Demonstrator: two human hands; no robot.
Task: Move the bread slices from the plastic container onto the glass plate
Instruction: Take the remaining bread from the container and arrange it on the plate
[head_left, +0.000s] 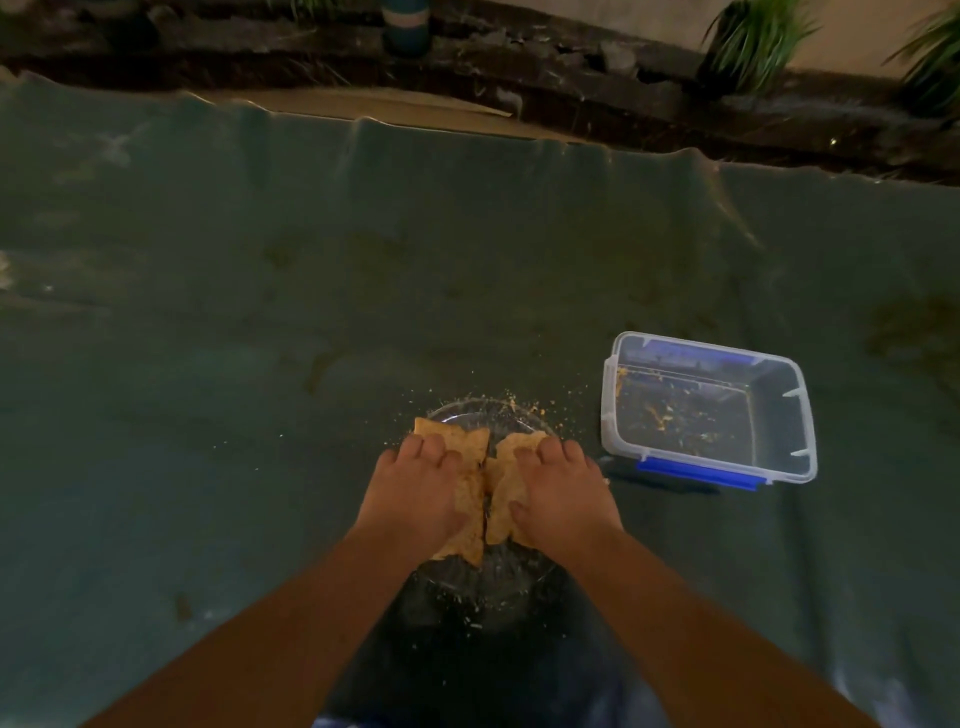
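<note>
Two toasted bread slices lie side by side on the glass plate (467, 410) in front of me. My left hand (415, 488) rests palm down on the left slice (467, 441), fingers spread over it. On the right slice (511, 452) my right hand (561, 493) presses the same way. The slices touch along their inner edges. The clear plastic container (789, 410) with blue clips stands to the right of the plate and holds only crumbs.
A dark green cloth (260, 312) covers the floor, with crumbs scattered around the plate. Beyond its far edge lie cardboard (395, 106), dark soil and stones, a blue cup (406, 26) and green plants (753, 41).
</note>
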